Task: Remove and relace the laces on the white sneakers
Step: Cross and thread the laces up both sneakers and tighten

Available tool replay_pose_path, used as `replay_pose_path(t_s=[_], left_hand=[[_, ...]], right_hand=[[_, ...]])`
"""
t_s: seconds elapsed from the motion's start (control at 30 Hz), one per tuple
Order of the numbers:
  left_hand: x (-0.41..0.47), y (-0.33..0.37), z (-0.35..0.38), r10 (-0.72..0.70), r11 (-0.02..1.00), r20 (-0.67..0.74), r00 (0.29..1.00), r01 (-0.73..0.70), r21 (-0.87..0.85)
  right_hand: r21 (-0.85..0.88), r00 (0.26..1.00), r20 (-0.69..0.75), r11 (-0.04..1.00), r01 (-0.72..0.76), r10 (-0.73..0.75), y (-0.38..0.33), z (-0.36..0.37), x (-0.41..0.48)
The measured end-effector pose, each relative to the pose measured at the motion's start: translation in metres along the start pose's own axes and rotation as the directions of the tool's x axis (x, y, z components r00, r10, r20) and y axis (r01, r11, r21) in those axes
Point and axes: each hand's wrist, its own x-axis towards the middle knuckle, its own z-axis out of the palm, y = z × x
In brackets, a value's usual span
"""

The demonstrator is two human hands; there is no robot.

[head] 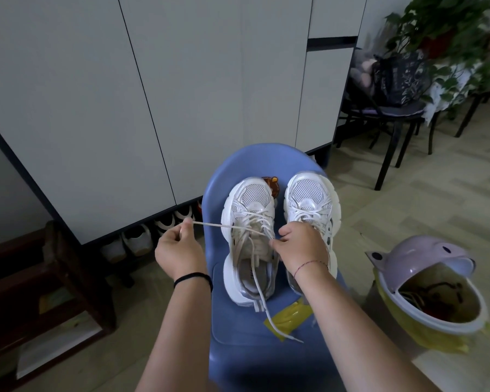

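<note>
Two white sneakers stand side by side on a blue plastic chair (238, 349), toes pointing away from me. The left sneaker (249, 222) has its white lace (218, 225) partly loosened. My left hand (178, 247) pinches one end of that lace and holds it taut out to the left of the shoe. The other lace end (269, 312) hangs loose down over the heel onto the seat. My right hand (300, 244) rests between the shoes, its fingers pinching the lace at the left sneaker's upper eyelets. It covers the rear of the right sneaker (309, 199), which is still laced.
A yellow packet (289, 318) lies on the seat behind the shoes. A lilac-lidded bin (425, 281) with a yellow liner stands at right. Grey cabinet doors (125, 108) rise behind, with shoes (136, 239) stored beneath. A dark wooden stool (54, 278) is at left, black chairs at back right.
</note>
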Motion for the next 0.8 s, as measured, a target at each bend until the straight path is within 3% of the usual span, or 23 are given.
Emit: replay_pose_path(t_s=[0.1,0.2,0.3,0.4,0.5,0.6,0.8], left_hand=[[0.003,-0.006,-0.001,-0.053,0.991,0.213,0.976,0.024,0.135],[0.0,-0.003,-0.003,-0.089,0.956,0.411,0.907,-0.038,0.292],[-0.008,0.004,-0.004,-0.112,0.964,0.583,0.804,-0.055,0.261],[-0.018,0.012,-0.001,-0.107,0.985,0.733,0.672,-0.028,0.169],[-0.023,0.015,-0.002,-0.11,0.979,0.808,0.579,-0.079,0.19],[-0.026,0.017,-0.004,-0.126,0.978,0.859,0.497,-0.082,0.191],[-0.026,0.01,-0.003,-0.109,0.975,0.899,0.425,-0.13,0.18]], right_hand=[[-0.004,1.0,0.005,1.0,-0.005,0.005,-0.004,-0.005,-0.003],[0.069,0.999,-0.029,0.997,0.03,-0.028,-0.012,-0.01,-0.008],[0.399,0.982,0.166,0.917,0.014,-0.087,-0.021,-0.008,-0.016],[0.656,0.922,0.382,0.719,-0.229,-0.055,-0.03,-0.001,-0.022],[0.736,0.895,0.447,0.567,-0.371,0.006,-0.032,0.004,-0.02],[0.786,0.883,0.469,0.457,-0.417,-0.001,-0.03,0.004,-0.016],[0.803,0.897,0.441,0.461,-0.378,-0.032,-0.027,0.0,-0.012]])
